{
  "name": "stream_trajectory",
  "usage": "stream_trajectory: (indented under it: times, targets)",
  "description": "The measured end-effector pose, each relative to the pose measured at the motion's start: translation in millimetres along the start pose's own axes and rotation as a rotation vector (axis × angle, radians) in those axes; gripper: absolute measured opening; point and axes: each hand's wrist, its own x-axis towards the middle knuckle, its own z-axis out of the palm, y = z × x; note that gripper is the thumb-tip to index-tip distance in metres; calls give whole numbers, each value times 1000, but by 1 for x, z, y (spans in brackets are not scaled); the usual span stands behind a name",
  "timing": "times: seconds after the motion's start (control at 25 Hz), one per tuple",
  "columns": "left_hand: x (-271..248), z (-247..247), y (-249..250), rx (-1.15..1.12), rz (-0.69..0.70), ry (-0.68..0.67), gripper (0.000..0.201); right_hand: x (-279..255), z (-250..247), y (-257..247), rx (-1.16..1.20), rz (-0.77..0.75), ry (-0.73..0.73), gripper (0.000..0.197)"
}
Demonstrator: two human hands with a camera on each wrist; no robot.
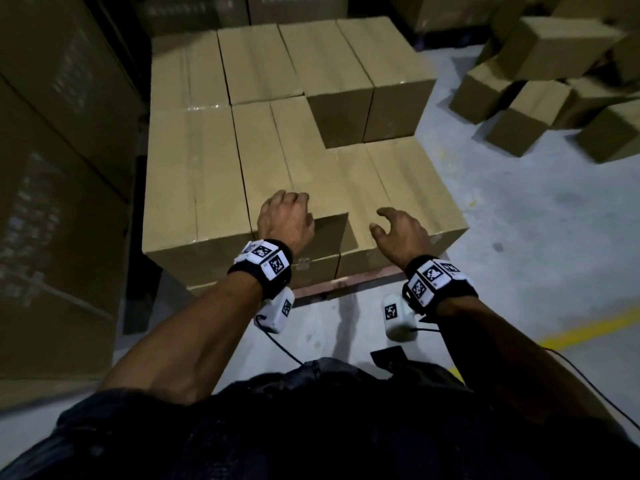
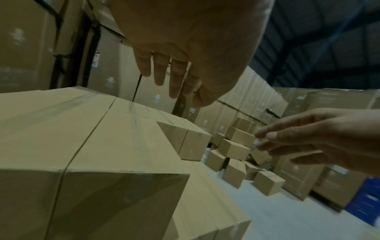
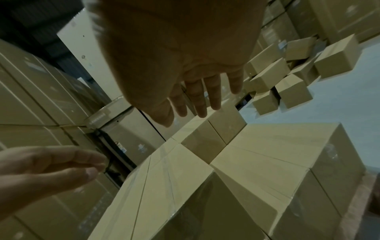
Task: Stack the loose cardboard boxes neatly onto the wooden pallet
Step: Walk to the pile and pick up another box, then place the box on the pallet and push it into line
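Observation:
Plain brown cardboard boxes stand in layers on the wooden pallet (image 1: 346, 283), whose edge shows under the near row. My left hand (image 1: 294, 209) hovers over the near right corner of an upper-layer box (image 1: 273, 161), fingers straight and holding nothing; the left wrist view shows its fingers (image 2: 162, 73) clear of the box top (image 2: 115, 142). My right hand (image 1: 379, 220) hangs open, loosely spread, above the lower-layer box (image 1: 408, 188) beside it. In the right wrist view its fingers (image 3: 202, 97) point over the stack. Loose boxes (image 1: 540, 91) lie heaped on the floor at the far right.
Tall walls of large cartons (image 1: 59, 168) stand close on the left and behind the pallet. Grey concrete floor (image 1: 519, 220) lies between the pallet and the loose heap, with a yellow line (image 1: 585, 330) at the near right. Blue crates (image 2: 368, 199) sit far off.

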Motion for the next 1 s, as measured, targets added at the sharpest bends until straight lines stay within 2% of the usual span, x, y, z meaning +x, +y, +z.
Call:
stream_trajectory:
  times: [0.2, 0.32, 0.56, 0.72, 0.84, 1.0]
  targets:
    - [-20, -16, 6, -10, 124, 25, 46, -42, -8, -12, 14, 78, 107, 45]
    - [-43, -23, 8, -55, 200, 48, 44, -79, -7, -16, 8, 148, 122, 46]
    - [-90, -11, 34, -94, 380, -24, 47, -160, -16, 2, -49, 283, 163, 40]
    - [-108, -4, 70, -83, 493, -45, 50, -205, -24, 35, -30, 365, 222, 36]
    - [-111, 4, 106, -63, 545, -46, 51, -221, -27, 72, -13, 419, 238, 47]
    - [-110, 25, 188, -30, 600, -84, 50, -232, -43, 147, 14, 462, 279, 49]
